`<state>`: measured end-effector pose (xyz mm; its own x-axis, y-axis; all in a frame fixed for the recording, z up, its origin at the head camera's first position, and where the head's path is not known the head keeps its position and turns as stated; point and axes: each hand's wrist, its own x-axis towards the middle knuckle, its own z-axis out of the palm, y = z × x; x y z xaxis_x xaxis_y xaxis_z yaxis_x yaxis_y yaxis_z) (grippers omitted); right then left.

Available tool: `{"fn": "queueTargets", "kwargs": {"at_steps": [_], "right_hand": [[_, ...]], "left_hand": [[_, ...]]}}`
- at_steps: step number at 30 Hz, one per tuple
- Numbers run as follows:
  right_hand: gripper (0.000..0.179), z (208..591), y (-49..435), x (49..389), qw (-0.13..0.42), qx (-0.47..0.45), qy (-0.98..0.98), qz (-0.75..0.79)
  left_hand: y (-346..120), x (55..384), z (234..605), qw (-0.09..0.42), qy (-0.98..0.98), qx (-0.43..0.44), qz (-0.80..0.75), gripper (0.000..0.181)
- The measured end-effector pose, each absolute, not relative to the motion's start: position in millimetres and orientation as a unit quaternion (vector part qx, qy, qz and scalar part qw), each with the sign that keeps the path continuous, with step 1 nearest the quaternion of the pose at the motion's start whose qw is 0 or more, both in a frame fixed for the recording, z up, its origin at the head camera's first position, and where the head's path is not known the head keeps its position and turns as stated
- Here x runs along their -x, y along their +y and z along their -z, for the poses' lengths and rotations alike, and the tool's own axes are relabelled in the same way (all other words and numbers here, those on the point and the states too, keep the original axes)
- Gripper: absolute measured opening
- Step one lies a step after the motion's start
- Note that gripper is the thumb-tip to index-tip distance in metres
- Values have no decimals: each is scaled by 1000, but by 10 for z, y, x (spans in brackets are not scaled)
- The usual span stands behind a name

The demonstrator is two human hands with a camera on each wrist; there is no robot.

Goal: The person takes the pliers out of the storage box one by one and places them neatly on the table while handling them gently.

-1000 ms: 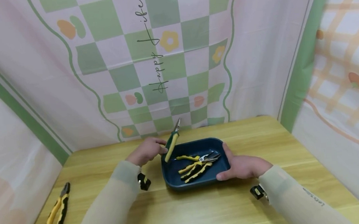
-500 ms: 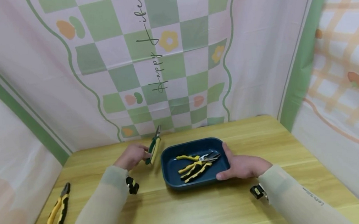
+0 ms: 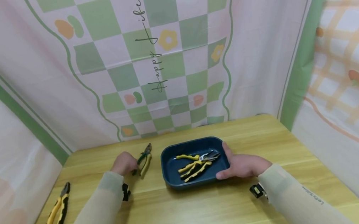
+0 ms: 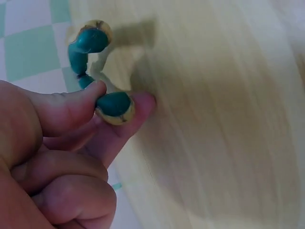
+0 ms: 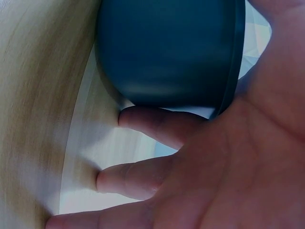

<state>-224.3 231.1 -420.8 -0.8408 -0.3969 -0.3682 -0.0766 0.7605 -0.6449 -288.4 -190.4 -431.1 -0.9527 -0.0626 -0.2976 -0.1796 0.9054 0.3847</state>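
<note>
My left hand pinches one handle of a pair of green-and-yellow pliers between thumb and finger. In the left wrist view the handle ends stand apart, close to the tabletop. The pliers' head points toward the back curtain. At the right end of a dark blue rectangular tray, my right hand lies against the wall, thumb at the near corner. The right wrist view shows its other fingers straight and spread, tips on the table. Inside the tray lie pliers with yellow-and-black handles, overlapping.
Another pair of yellow-and-black pliers lies on the wooden table at the far left, handles toward me. A checkered curtain hangs behind the table's back edge, with more fabric along the sides.
My left hand has carried the green-and-yellow pliers leftward from over the tray's left rim and lowered them to the table. The right hand and tray have stayed put.
</note>
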Motion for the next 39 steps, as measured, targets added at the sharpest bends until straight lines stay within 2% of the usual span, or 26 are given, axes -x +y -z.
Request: {"fn": "queueTargets", "kwargs": {"at_steps": [9, 12, 16, 20, 35, 39], "right_hand": [[134, 4195, 2335, 2267, 247, 133, 909, 310], [134, 4197, 2339, 2263, 245, 131, 908, 312], [134, 4198, 2331, 2250, 246, 132, 906, 318], [134, 4197, 2319, 2242, 249, 133, 903, 323], [133, 4183, 2304, 2228, 249, 135, 905, 318], [133, 4190, 2299, 2224, 250, 134, 903, 322]], "left_hand": [[-1688, 2784, 4184, 194, 972, 29, -128, 22], [-1547, 2728, 4149, 179, 977, 38, -110, 27], [-1407, 2665, 4148, 119, 988, 28, -94, 25], [-1338, 2640, 4183, 89, 993, 7, -84, 25], [-1437, 2592, 4265, 75, 994, -3, -79, 37], [-1522, 2555, 4271, 76, 995, -5, -70, 32]]}}
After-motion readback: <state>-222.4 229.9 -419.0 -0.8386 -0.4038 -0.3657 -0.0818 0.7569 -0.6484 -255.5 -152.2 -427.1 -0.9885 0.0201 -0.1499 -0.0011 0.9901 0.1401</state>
